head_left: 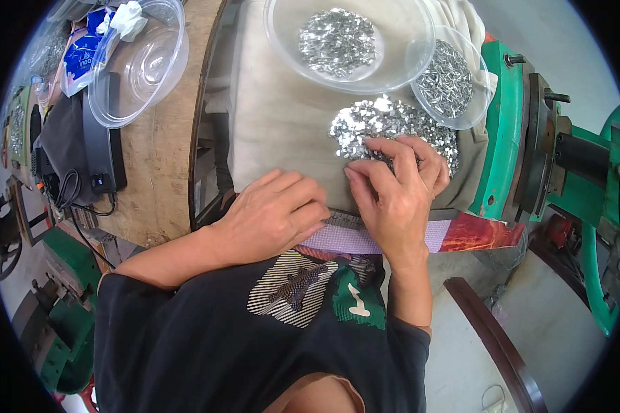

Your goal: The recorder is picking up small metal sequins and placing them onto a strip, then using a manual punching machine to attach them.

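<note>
A loose pile of small shiny metal pieces (375,120) lies on the beige cloth (275,138) in front of me. My right hand (399,186) is bent over the pile's near left edge. Its thumb and index fingertips come together there in a pinch, and its other fingers touch the pieces. Whatever the pinch holds is too small to make out. My left hand (275,210) rests at the cloth's near edge, fingers curled inward and closed. Its fingertips are turned away, so what they hold, if anything, is hidden.
Beyond the pile stand a large clear tub (282,62) of flat metal bits and a smaller clear bowl (486,89) of pin-like metal parts. A green machine frame (496,138) borders the right. On the left wooden table (158,151) are a tilted clear bowl (103,103) and a black device (110,158).
</note>
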`<state>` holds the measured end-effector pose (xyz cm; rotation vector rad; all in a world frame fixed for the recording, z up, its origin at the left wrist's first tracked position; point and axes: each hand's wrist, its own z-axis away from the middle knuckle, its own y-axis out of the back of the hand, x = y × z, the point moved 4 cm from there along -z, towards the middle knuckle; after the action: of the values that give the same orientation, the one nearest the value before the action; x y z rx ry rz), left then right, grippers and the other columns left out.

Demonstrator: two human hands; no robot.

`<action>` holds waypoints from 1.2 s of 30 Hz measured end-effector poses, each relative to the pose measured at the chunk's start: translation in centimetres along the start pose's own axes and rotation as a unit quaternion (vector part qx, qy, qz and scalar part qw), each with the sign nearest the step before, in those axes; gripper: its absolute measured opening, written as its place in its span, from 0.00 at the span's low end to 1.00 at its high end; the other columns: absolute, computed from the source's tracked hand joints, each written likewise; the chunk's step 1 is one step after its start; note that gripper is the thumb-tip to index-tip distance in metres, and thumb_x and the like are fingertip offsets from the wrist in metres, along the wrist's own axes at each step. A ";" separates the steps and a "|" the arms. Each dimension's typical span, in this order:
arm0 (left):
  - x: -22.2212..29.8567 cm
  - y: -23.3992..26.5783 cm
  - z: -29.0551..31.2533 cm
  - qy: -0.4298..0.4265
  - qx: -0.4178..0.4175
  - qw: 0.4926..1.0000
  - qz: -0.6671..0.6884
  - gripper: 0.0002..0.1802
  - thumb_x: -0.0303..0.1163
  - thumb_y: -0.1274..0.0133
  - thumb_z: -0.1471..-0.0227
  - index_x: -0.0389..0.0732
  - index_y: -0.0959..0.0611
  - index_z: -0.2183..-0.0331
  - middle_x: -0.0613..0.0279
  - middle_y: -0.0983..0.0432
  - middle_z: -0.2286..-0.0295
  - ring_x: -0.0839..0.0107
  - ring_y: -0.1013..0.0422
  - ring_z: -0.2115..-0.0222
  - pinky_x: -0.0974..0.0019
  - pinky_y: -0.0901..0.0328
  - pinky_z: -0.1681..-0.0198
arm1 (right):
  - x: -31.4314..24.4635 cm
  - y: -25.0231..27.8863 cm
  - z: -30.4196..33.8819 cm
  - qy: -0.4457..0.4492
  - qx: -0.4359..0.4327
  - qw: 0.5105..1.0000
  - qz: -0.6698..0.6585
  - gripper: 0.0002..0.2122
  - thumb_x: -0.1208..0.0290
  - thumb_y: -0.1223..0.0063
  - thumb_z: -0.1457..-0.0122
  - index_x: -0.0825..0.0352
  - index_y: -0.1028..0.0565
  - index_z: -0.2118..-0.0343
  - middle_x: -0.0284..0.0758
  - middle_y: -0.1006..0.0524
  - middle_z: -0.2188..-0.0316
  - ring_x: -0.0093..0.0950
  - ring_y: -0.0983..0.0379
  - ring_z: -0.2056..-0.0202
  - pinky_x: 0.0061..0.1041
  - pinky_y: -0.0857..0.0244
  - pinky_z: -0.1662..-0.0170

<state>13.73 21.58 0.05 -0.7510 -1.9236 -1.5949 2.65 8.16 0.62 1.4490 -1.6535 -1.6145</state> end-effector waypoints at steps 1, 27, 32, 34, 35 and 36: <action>-0.1 -0.1 0.0 0.006 -0.004 1.000 -0.005 0.12 0.29 0.34 0.59 0.42 0.17 0.68 0.64 0.25 0.66 0.62 0.29 0.66 0.61 0.35 0.63 | 0.0 0.1 0.2 0.006 0.008 1.000 0.000 0.05 0.69 0.33 0.56 0.54 0.19 0.75 0.23 0.23 0.58 0.32 0.35 0.48 0.41 0.52 0.43; 0.1 -0.7 -0.1 0.017 0.014 1.000 0.022 0.14 0.29 0.35 0.57 0.39 0.22 0.67 0.61 0.26 0.65 0.60 0.30 0.66 0.59 0.35 0.62 | -0.5 1.6 2.6 -0.030 0.007 0.998 -0.058 0.08 0.68 0.30 0.58 0.53 0.16 0.71 0.22 0.22 0.59 0.32 0.34 0.49 0.39 0.52 0.43; 0.0 -0.6 0.0 0.018 0.018 0.999 0.030 0.20 0.32 0.32 0.60 0.39 0.21 0.65 0.58 0.27 0.62 0.57 0.29 0.63 0.58 0.35 0.60 | -0.5 -0.3 -0.7 0.036 0.040 0.999 -0.003 0.07 0.68 0.32 0.57 0.53 0.17 0.72 0.23 0.23 0.59 0.32 0.35 0.47 0.40 0.52 0.43; -0.1 -0.7 -0.1 0.027 0.014 0.999 0.027 0.20 0.33 0.31 0.60 0.39 0.21 0.64 0.58 0.27 0.63 0.58 0.29 0.63 0.58 0.35 0.60 | -0.6 -0.9 -1.7 0.066 0.025 0.997 0.010 0.06 0.68 0.34 0.56 0.54 0.18 0.72 0.24 0.24 0.59 0.33 0.36 0.47 0.42 0.52 0.42; 0.0 -0.6 -0.1 0.019 0.016 0.999 0.031 0.20 0.33 0.31 0.60 0.39 0.21 0.64 0.58 0.27 0.63 0.58 0.29 0.63 0.58 0.35 0.60 | -0.7 -0.7 -1.8 0.069 0.027 0.997 0.013 0.06 0.68 0.34 0.56 0.54 0.18 0.72 0.24 0.24 0.59 0.33 0.36 0.47 0.42 0.52 0.42; 0.0 -0.6 -0.1 0.020 0.014 0.999 0.029 0.20 0.33 0.32 0.61 0.40 0.21 0.64 0.59 0.27 0.63 0.58 0.29 0.63 0.59 0.35 0.60 | -0.8 -0.5 -1.8 0.076 0.015 0.997 0.015 0.06 0.68 0.34 0.56 0.55 0.18 0.73 0.24 0.24 0.58 0.33 0.36 0.47 0.42 0.52 0.42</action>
<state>13.29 21.40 -0.37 -0.7506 -1.8747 -1.5353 4.69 8.10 0.92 1.5134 -1.6131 -1.4319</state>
